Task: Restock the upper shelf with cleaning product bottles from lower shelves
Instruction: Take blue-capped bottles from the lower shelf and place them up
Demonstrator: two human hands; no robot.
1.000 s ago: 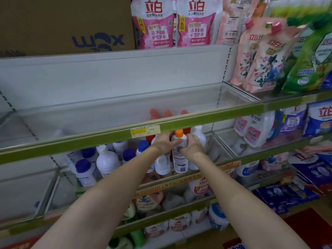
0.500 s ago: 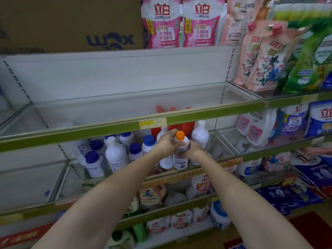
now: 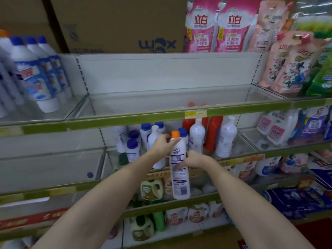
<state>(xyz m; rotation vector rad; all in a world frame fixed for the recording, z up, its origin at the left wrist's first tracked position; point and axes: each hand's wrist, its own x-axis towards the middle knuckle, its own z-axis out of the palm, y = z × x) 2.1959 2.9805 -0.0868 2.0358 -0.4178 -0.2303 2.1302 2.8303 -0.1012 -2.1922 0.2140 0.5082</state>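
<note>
Tall white plastic bottle with orange cap: left hand grips neck, right hand clamps midbody. Likely rigid, smooth, moderately heavy; the waist offers the securest hold.

Green-edged store shelving, cardboard box on top.

Right hand hides part of the label on the orange-capped bottle; its fine print is too small to read. Left hand covers a white bottle behind it. Red bottles are partly hidden by the upper shelf rail. Blue-capped bottles at left are blurred and cut by the edge.
</note>
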